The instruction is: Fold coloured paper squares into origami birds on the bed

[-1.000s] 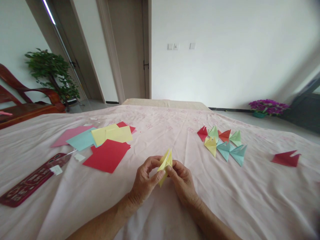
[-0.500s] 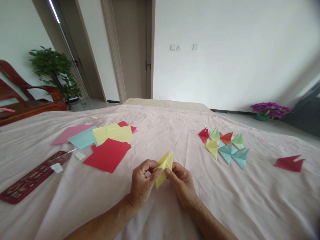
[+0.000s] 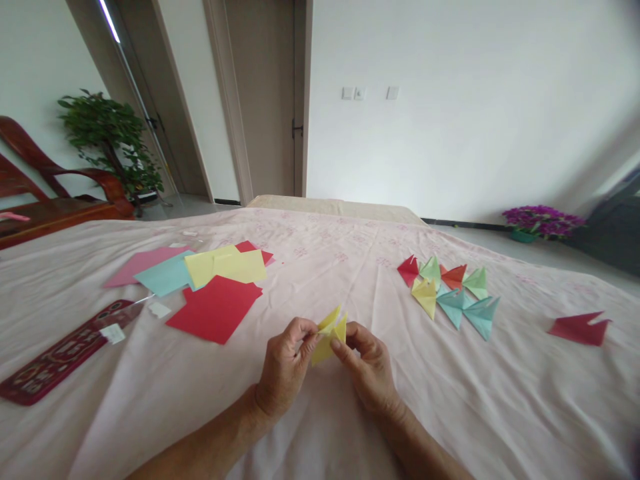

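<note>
A small folded yellow paper piece (image 3: 329,335) is pinched between both my hands just above the pink cloth. My left hand (image 3: 284,368) grips its left side with thumb and fingers closed. My right hand (image 3: 367,369) pinches its right side. Loose flat sheets lie to the left: a red sheet (image 3: 215,309), yellow sheets (image 3: 227,267), a light blue sheet (image 3: 163,275) and a pink sheet (image 3: 135,263). To the right sits a cluster of several folded pieces (image 3: 453,290) in red, green, yellow, orange and blue.
A pink cloth (image 3: 320,413) covers the table. A single dark red folded piece (image 3: 580,328) lies far right. A dark red patterned wrapper (image 3: 60,353) lies at the left. Beyond are a wooden chair (image 3: 50,200), a green plant (image 3: 110,143), a door and purple flowers (image 3: 543,219).
Both hands have lowered and turned the yellow piece slightly; it now sits flatter between the fingertips. The sheets and folded pieces on the cloth have not moved.
</note>
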`<state>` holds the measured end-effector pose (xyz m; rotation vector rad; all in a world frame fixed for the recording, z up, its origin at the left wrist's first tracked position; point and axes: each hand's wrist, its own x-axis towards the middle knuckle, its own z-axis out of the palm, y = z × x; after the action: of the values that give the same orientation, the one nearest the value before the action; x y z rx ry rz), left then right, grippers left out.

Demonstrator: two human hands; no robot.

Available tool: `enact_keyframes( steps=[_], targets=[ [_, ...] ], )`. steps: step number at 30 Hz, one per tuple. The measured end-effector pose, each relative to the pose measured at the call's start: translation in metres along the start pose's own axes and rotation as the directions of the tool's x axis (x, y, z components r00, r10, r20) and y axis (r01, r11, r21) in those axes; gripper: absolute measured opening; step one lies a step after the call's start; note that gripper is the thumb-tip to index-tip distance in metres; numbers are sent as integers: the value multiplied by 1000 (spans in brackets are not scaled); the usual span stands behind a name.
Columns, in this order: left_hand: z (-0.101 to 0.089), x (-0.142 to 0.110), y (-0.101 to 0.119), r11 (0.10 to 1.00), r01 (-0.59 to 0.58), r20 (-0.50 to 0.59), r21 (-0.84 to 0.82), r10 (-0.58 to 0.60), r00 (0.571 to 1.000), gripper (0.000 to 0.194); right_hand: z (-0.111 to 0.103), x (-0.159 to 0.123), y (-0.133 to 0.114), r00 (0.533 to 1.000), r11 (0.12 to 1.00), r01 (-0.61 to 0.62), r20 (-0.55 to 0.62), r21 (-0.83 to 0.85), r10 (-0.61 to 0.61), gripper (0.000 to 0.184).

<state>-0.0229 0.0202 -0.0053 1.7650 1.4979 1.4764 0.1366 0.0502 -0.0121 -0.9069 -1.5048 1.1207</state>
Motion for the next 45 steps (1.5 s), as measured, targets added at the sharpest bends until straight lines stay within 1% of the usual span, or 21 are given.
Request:
enact_keyframes(
  steps=[4,8,10,18,25,28,33,37,40,43,45],
  targets=[
    [-1,3,0,1000,27,65,5,-28,998,17,-7,3,-10,999,999,43,19,-20,-43,21],
    [-3,5,0,1000,-15,156,16,12,988,17,-11,6,-16,998,997,47,42,-56,-45,20],
    [-4,5,1,999,-32,185,25,27,982,18,-11,6,-18,997,997,48,60,-52,-45,21],
    [-6,5,0,999,-42,273,-30,49,961,17,-12,6,-18,998,997,0,67,-71,5,26],
    [-4,6,-1,990,49,307,-132,-6,952,15,-10,5,-13,998,998,-55,38,7,55,27],
    [-2,6,0,983,78,304,-167,-24,952,18,-10,5,-12,999,999,-50,2,18,50,28],
    [2,5,5,960,183,321,-213,-109,941,22,-9,4,-13,998,999,-3,-68,-47,0,30],
    [5,4,11,947,246,316,-207,-174,933,30,-6,3,-18,993,993,19,-113,-117,-32,30],
    [6,4,12,947,245,307,-206,-175,935,34,-5,3,-20,993,993,19,-112,-120,-33,29],
    [6,4,10,957,213,302,-196,-148,942,34,-7,3,-18,996,998,20,-89,-57,-25,21],
    [7,4,8,960,207,292,-189,-146,945,33,-8,2,-14,996,1000,15,-92,-15,-16,19]
  ],
)
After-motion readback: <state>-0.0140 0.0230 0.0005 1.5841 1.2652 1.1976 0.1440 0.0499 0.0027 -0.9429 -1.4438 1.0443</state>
